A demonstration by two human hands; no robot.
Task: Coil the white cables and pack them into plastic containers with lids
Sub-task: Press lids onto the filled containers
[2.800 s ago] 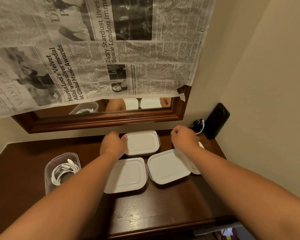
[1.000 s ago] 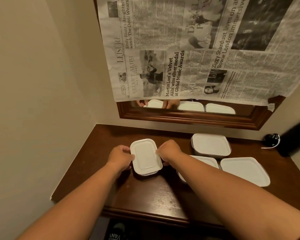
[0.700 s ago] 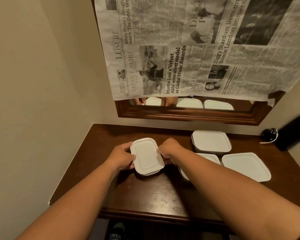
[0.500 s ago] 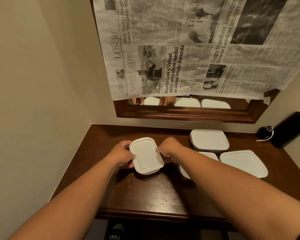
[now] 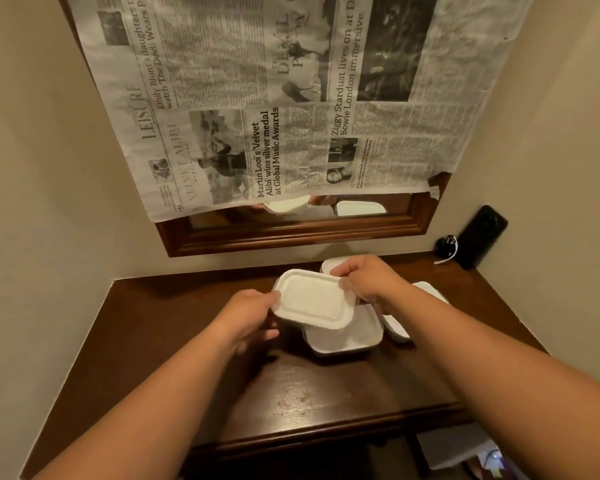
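while both hands grip it at its short ends, a small white-lidded container (image 5: 311, 299) sits raised over the middle of the dark wooden table (image 5: 187, 341). the left hand (image 5: 253, 315) curls round its left end, thumb on the lid's rim; the right hand (image 5: 371, 282) pinches the right end with bent fingers. it overlaps the back left corner of a second lidded container (image 5: 347, 336) standing on the table, and whether the two touch cannot be told. a third container (image 5: 331, 263) shows only as a sliver behind the right hand, near the back edge, and a fourth container (image 5: 397, 327) lies just right of the second, mostly under the right forearm. every lid is on and opaque white, so what lies inside cannot be seen. in the back right corner a black device (image 5: 482, 237) leans on the wall, with a small black object with a white cord (image 5: 445, 245) beside it. newspaper (image 5: 291, 98) hangs over a wood-framed mirror (image 5: 291, 233) above.
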